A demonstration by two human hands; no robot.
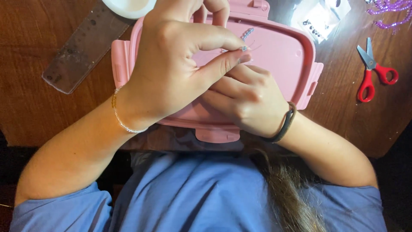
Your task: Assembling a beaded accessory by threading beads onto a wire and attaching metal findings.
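Pinching a beaded thread [247, 33], both hands [171, 64] over pink lid [283, 56]

lid [283, 56]: plain pink
scissors [372, 73]: red handles, grey blades, near the worktop's right edge
worktop [25, 86]: dark brown wood grain
beads [388, 10]: purple strands, top right corner
ruler [83, 47]: see-through smoky brown

Over a pink lid [283, 56] on a wooden table [25, 86], the left hand [171, 64] pinches a thin thread strung with small beads [247, 33], the right hand [249, 101] tucked beneath it, red scissors [372, 73] lying well apart.
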